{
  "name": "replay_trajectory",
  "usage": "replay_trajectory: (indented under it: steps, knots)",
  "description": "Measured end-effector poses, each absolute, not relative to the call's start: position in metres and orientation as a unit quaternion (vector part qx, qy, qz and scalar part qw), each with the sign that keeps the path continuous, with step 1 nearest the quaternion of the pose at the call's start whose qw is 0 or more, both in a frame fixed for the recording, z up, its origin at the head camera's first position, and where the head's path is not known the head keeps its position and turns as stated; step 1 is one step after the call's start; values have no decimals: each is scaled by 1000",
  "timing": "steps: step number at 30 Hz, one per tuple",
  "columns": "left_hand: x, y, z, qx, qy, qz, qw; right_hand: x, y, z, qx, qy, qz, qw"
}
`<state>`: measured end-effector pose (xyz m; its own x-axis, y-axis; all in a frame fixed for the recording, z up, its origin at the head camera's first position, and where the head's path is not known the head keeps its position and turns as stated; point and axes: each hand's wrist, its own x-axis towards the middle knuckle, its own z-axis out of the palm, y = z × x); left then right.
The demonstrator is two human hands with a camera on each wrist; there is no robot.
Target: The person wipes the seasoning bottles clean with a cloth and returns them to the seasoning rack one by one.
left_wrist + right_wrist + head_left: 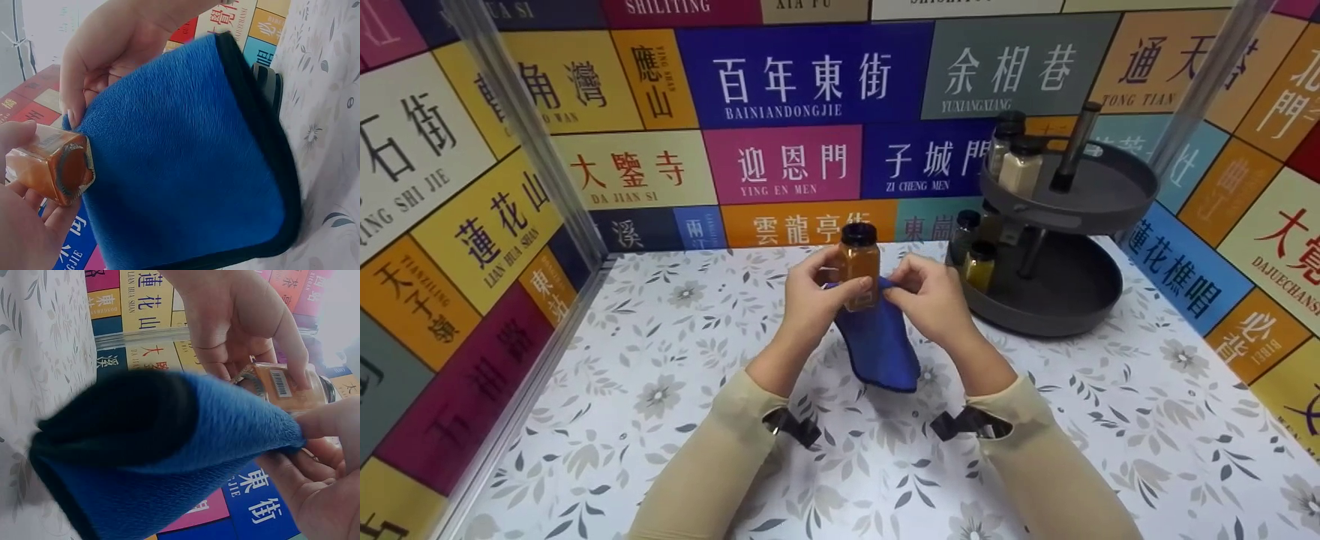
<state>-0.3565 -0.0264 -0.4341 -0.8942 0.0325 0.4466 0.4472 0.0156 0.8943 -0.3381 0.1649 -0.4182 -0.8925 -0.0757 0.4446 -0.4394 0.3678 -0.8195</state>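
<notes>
My left hand [817,292] grips a square glass spice jar [861,262] with a black lid and orange-brown powder inside, held upright above the table. In the left wrist view the base of the jar [73,169] faces the camera. A barcode label shows on the side of the jar [281,385] in the right wrist view. My right hand [926,289] pinches the upper edge of a blue cloth [881,345] with dark edging. The cloth hangs folded below the fingers, right beside the jar. In the right wrist view the fold of the cloth [225,416] gathers toward the pinch.
A dark grey two-tier rack [1035,319] stands at the back right. Several black-lidded jars sit on it, including a pale one [1021,174] above and a yellow-green one [979,268] below. Sign-patterned panels [810,75] enclose the floral-covered table [660,450].
</notes>
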Motion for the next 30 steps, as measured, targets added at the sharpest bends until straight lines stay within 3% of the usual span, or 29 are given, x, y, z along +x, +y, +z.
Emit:
replay_trajectory:
  steps: [3,6,10,13,16,25,30]
  knots:
    - [-356,-26,-436,-179,-703,-673,143,-337,163,-417,140,-803,548,188]
    - [-356,-25,-437,-186,-709,-667,130,-335,163,-414,138,-756,592,242]
    - [-355,-23,-437,-199,-712,-664,115,-330,164,-411,194,-672,629,338]
    - [-355,-21,-438,-203,-709,-667,108,-328,164,-411,232,-644,626,372]
    - [-356,-20,-439,-196,-700,-678,114,-330,164,-414,230,-657,626,351]
    - [-357,-25,-436,-163,-683,-698,141,-339,162,-422,150,-804,541,197]
    - [-358,-29,-436,-190,-695,-682,130,-335,160,-416,129,-810,539,189]
